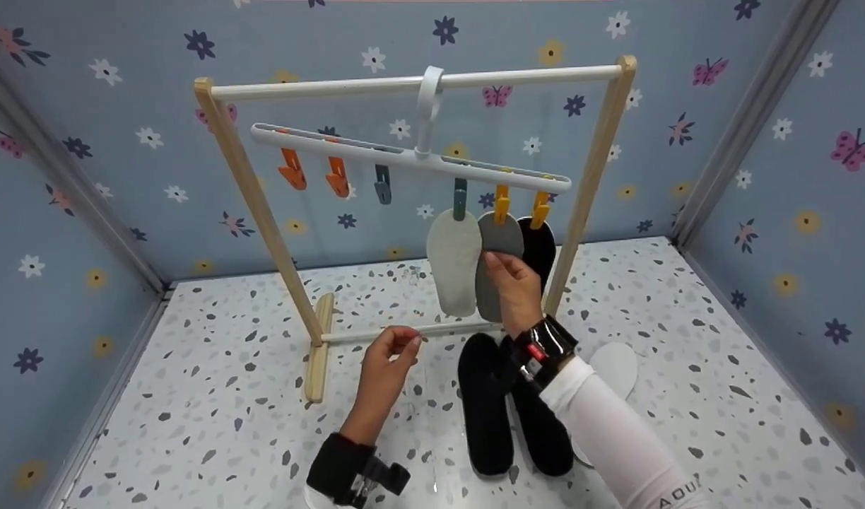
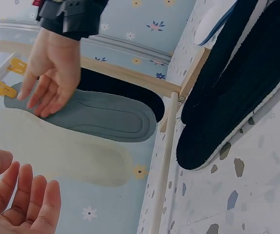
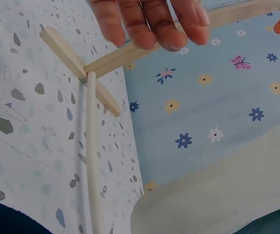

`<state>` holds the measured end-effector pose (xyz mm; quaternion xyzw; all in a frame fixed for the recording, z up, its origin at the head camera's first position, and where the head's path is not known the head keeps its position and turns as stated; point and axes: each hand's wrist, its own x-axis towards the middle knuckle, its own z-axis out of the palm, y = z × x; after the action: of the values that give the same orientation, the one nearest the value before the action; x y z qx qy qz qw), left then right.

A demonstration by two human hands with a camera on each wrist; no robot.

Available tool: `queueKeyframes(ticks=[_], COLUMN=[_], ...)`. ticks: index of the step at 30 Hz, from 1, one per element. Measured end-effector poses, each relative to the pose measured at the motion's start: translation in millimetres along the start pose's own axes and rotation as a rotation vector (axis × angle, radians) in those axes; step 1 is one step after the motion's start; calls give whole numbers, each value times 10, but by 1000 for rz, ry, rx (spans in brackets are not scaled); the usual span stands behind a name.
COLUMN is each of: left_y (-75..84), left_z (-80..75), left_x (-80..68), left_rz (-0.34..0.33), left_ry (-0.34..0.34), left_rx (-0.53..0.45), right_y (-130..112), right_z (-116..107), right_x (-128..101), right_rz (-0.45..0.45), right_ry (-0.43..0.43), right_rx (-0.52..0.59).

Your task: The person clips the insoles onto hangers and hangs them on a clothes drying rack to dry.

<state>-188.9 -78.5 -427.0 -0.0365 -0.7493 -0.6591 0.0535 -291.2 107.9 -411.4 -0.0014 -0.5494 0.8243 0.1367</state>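
In the head view, my right hand is at the grey insole, its fingertips near the left edge. The left wrist view shows that hand with loosely bent fingers in front of the insole; contact is unclear. A yellow clip holds this insole's top. Beside it hang a pale insole from a dark grey clip and a black insole from another yellow clip. My left hand holds nothing, fingers loosely bent, near the stand's lower rod.
A white clip hanger hangs tilted on the wooden stand's top rod. Orange clips and a dark grey clip hang on its left side. Black insoles and a white insole lie on the speckled floor.
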Motion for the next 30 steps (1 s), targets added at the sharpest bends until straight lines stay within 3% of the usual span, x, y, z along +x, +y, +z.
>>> queueKeyframes(ticks=[2,7,11,19,30], left_y=[2,-206,-343,-407,-385], left_z=[-25,-64,-89,-155,-190], left_x=[-43,-79,-127,-282,-288], left_rz=[5,11,33,21,-2], left_ry=[-3,-8,-1,15,45], left_rx=[1,-15,-4,50,17], right_y=[35,90,132,269,218], right_z=[-63,-237,-380,-735,-1335], right_x=[-37,-188,-335,-510,-522], right_rz=[30,113,149,232,243], right_ry=[0,-12,-36,11,228], right_rx=[23,129,147,47,-162])
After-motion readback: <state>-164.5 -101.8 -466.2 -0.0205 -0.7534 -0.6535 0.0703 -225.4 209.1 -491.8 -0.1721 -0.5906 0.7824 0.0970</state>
